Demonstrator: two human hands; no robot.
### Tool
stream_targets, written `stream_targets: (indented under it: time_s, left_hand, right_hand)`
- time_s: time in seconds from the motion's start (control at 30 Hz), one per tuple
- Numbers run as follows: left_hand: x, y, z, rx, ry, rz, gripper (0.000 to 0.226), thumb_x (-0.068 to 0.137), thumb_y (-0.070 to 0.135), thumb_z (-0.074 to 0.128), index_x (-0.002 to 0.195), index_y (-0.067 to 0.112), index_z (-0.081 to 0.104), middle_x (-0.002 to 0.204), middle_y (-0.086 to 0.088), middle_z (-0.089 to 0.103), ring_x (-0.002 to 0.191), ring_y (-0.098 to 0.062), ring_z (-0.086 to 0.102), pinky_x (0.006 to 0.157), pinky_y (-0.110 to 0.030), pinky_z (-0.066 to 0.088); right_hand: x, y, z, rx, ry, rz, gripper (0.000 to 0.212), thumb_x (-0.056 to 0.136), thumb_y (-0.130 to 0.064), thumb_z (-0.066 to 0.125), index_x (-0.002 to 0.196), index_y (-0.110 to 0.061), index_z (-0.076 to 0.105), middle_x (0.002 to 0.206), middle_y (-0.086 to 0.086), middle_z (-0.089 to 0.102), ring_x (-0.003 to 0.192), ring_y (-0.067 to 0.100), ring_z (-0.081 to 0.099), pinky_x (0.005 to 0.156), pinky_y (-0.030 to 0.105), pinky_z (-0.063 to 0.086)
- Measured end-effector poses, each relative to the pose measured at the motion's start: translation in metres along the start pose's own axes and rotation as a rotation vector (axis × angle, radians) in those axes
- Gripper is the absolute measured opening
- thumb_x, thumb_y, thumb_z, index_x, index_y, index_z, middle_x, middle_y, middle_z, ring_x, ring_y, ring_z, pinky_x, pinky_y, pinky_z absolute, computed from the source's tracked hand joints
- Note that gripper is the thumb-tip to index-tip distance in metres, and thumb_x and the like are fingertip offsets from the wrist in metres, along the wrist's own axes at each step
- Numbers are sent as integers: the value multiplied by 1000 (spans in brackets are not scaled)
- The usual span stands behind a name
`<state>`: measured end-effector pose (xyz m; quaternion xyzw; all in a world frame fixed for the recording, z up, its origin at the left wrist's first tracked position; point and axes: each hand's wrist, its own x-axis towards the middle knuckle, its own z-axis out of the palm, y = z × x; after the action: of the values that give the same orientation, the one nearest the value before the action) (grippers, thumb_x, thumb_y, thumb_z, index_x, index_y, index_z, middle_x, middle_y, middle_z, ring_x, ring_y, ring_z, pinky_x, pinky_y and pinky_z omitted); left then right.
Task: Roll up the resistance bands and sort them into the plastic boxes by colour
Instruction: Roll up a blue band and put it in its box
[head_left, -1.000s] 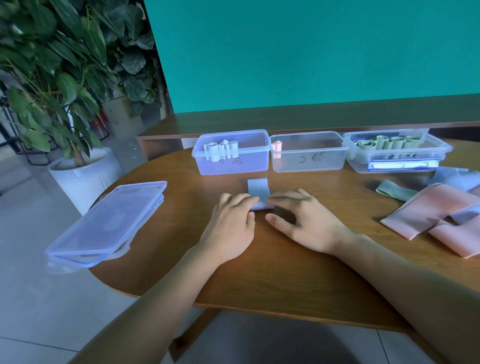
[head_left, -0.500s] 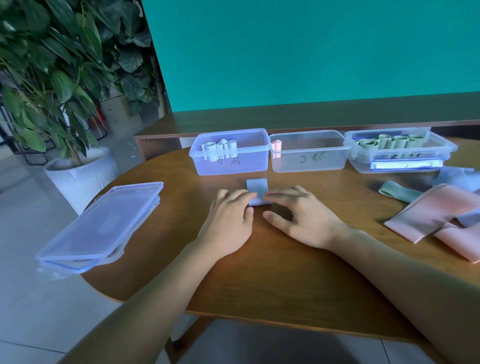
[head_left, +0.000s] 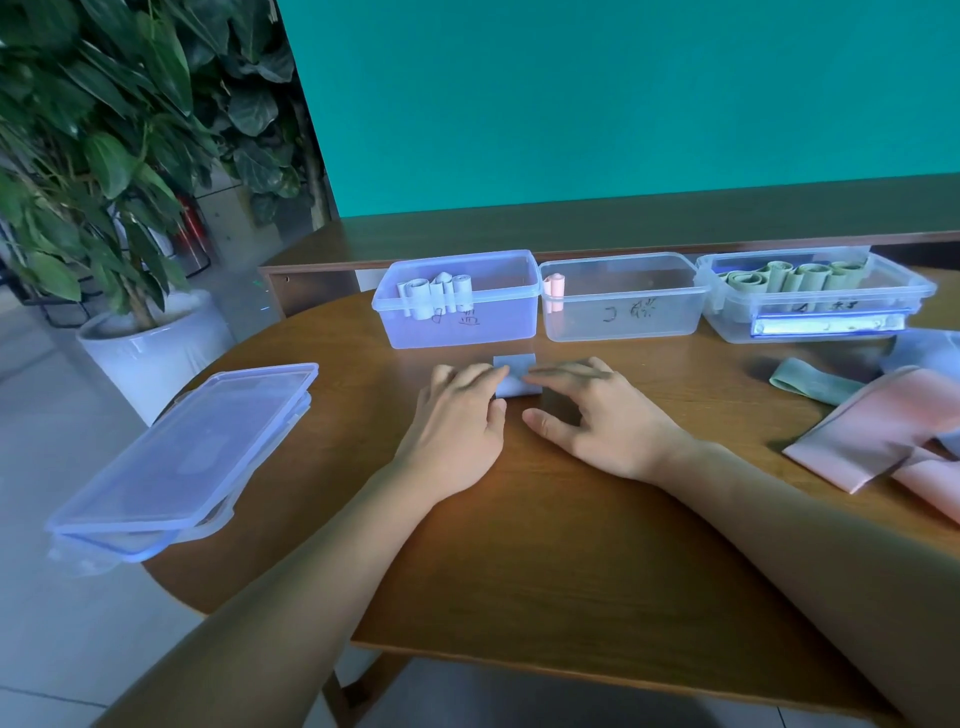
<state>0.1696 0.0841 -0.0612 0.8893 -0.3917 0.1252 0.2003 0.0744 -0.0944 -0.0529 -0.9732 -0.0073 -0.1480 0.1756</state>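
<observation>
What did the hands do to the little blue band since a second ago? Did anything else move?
Both hands, left hand and right hand, kept rolling the blue band away from the person toward the left box, so less flat band shows beyond the fingers. Nothing was picked up or let go. The three boxes, the lids and the loose pink bands stayed put.
</observation>
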Motion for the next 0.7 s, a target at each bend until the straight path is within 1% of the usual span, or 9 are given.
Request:
stream_targets:
  time_s: [0.07, 0.13, 0.2, 0.3, 0.43, 0.53, 0.6, 0.7]
  left_hand:
    - [2, 0, 1, 1, 47, 20, 44, 104, 24, 44, 148, 20, 46, 147, 5, 47, 130, -21, 36, 111, -41, 36]
    - [4, -1, 2, -19, 93, 46, 40, 101, 19, 48, 141, 19, 54, 140, 4, 53, 126, -21, 40, 108, -42, 39]
    - [5, -2, 3, -16, 92, 60, 37, 101, 18, 49, 137, 21, 57, 138, 5, 54, 124, -20, 41, 105, -40, 41]
    - [9, -4, 4, -11, 62, 46, 40, 102, 19, 47, 142, 22, 53, 144, 7, 51, 124, -22, 39, 107, -41, 38]
    - [14, -5, 5, 9, 12, 30, 45, 105, 23, 42, 149, 24, 43, 152, 11, 43, 127, -21, 35, 110, -40, 33]
    - [17, -6, 4, 3, 4, 24, 47, 105, 24, 41, 152, 25, 38, 154, 11, 40, 131, -20, 33, 112, -40, 31]
    - [19, -6, 4, -36, 59, 25, 45, 103, 22, 46, 148, 23, 43, 150, 9, 45, 133, -19, 33, 113, -39, 31]
    - [23, -9, 7, -54, 128, 52, 36, 99, 18, 52, 135, 21, 55, 135, 6, 55, 130, -18, 37, 110, -39, 37]
  right_hand:
    - [4, 2, 2, 0, -5, 12, 57, 98, -59, 47, 149, -33, 44, 152, -11, 47, 136, 18, 38, 115, 46, 35]
    - [8, 4, 3, -5, -10, 17, 58, 98, -59, 47, 150, -34, 42, 151, -10, 48, 135, 19, 39, 114, 46, 35]
    - [12, 6, 4, -17, -17, 21, 60, 97, -60, 45, 151, -34, 39, 152, -10, 46, 136, 20, 38, 114, 46, 34]
    - [17, 7, 5, -19, -4, 20, 61, 97, -60, 48, 151, -33, 40, 155, -10, 44, 137, 20, 37, 114, 47, 34]
    - [19, 10, 7, 34, 57, -7, 54, 96, -54, 54, 144, -30, 49, 146, -10, 51, 132, 18, 42, 112, 46, 38]
    - [22, 12, 8, 27, 41, 9, 56, 96, -55, 53, 147, -31, 47, 150, -11, 47, 136, 17, 39, 114, 46, 37]
    - [26, 14, 9, 12, 27, 18, 59, 96, -57, 51, 149, -32, 44, 153, -11, 45, 137, 19, 39, 114, 48, 35]
    - [32, 16, 10, -12, 11, 40, 61, 97, -57, 50, 152, -33, 40, 156, -12, 41, 140, 21, 36, 116, 46, 32]
